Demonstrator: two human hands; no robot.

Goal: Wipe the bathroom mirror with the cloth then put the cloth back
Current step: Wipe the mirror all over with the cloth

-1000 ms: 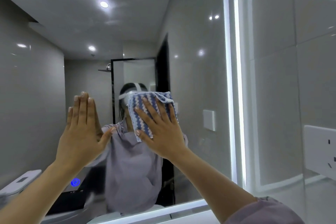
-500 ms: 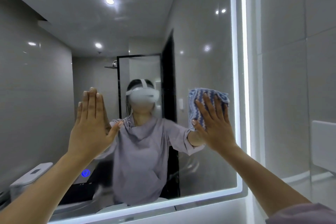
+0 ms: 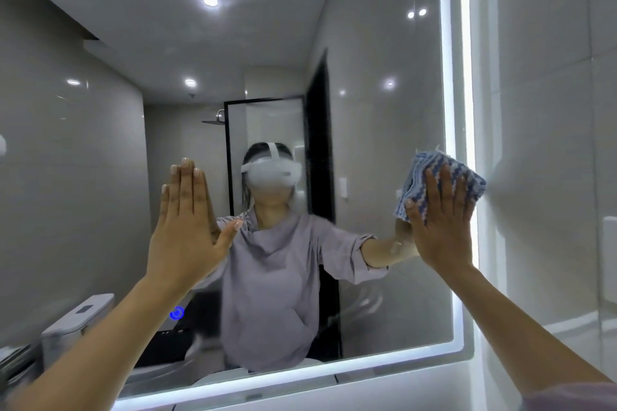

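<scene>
My right hand lay flat and spread, fingers fanned upward, pressing the blue-and-white zigzag-patterned woven cloth against the large rectangular wall mirror. The cloth sat bunched under my palm at the mirror's right side, its far corner overlapping the glowing white light strip that borders the glass. My left hand was open too, fingers together and pointing up, thumb angled out, palm flat toward the mirror to the left of centre, well apart from the cloth; I could not tell whether it touched the glass. Glossy grey wall tiles ran beside the mirror on the right.
</scene>
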